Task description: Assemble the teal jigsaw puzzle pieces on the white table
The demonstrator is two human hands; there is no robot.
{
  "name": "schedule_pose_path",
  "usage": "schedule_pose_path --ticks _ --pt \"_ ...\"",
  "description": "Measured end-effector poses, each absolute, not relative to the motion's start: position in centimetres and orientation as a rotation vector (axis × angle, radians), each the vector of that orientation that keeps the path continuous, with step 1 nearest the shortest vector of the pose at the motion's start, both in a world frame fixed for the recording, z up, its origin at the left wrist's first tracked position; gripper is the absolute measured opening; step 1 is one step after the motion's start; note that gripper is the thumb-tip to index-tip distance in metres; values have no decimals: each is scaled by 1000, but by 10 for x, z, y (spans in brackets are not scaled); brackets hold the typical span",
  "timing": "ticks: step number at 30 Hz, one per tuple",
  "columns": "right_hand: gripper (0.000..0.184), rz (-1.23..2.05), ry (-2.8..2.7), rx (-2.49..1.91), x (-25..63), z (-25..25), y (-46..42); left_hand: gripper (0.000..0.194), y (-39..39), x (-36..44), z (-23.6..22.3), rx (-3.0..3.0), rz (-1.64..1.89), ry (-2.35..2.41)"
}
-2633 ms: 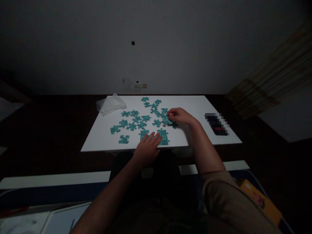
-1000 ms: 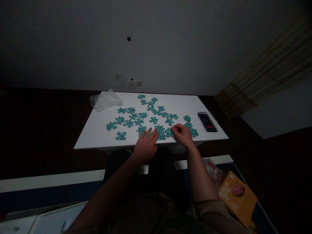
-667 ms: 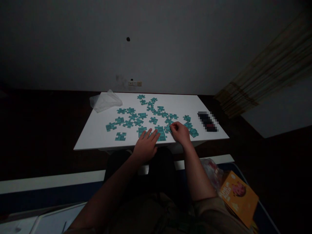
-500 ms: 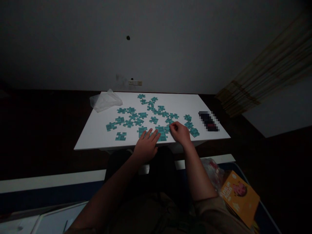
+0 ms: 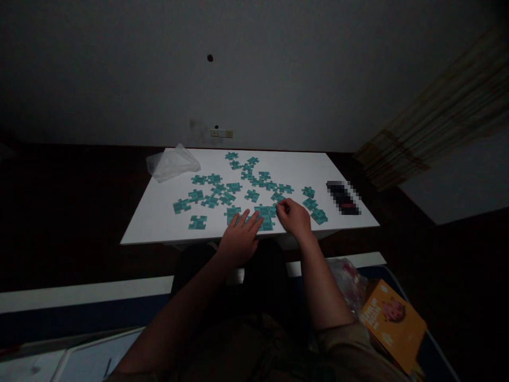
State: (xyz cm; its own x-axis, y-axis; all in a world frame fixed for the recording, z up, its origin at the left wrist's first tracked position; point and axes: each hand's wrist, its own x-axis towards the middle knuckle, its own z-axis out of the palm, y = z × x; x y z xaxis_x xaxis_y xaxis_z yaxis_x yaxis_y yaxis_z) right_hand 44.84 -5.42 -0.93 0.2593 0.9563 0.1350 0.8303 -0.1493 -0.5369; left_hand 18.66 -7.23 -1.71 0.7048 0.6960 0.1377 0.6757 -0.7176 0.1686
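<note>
Around the work, a crumpled clear bag (image 5: 175, 164) covers the far left corner of the white table (image 5: 153, 220) and hangs over its left edge, while a dark, blurred-out object (image 5: 343, 198) lies by the right edge. Loose teal pieces crowd the middle: a cluster (image 5: 210, 201) toward the left, a chain reaching from a piece (image 5: 231, 156) near the far edge toward the right hand, and three pieces (image 5: 310, 203) between that hand and the dark object. One loose piece (image 5: 277, 197) lies just beyond the right hand's knuckles, and a lone piece (image 5: 198, 222) sits left of the left hand near the near edge. The joined block (image 5: 264, 217) is close to the middle of the near edge. The left hand (image 5: 238, 233) is flat with fingers spread, resting over the block's left part and hiding how it links to the piece (image 5: 233, 214) there. The right hand (image 5: 295, 217) has thumb and fingers pinched on an end piece (image 5: 272, 210) at the block's right side, mostly hidden by the fingertips. White surface shows along the left edge, at the far right corner and from the right wrist to the near right corner.
</note>
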Motion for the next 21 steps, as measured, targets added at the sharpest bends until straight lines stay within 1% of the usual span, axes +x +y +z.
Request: schedule_pose_path --ticks 4,11,14,18,21 --pt "31 369 -1531 -1961 459 -13 -55 73 -72 185 -18 2791 322 1115" --pt "39 296 -1535 -1987 469 -18 -56 74 -73 183 -20 2797 366 1089" --pt "39 276 -1574 -2008 465 -17 -54 75 -73 182 -22 2804 389 1081" --pt "36 235 -1636 -2069 460 -16 -53 70 -72 183 -23 2815 452 1075" --pt "37 217 -1636 -2058 460 -18 -53 70 -72 183 -24 2816 452 1082"
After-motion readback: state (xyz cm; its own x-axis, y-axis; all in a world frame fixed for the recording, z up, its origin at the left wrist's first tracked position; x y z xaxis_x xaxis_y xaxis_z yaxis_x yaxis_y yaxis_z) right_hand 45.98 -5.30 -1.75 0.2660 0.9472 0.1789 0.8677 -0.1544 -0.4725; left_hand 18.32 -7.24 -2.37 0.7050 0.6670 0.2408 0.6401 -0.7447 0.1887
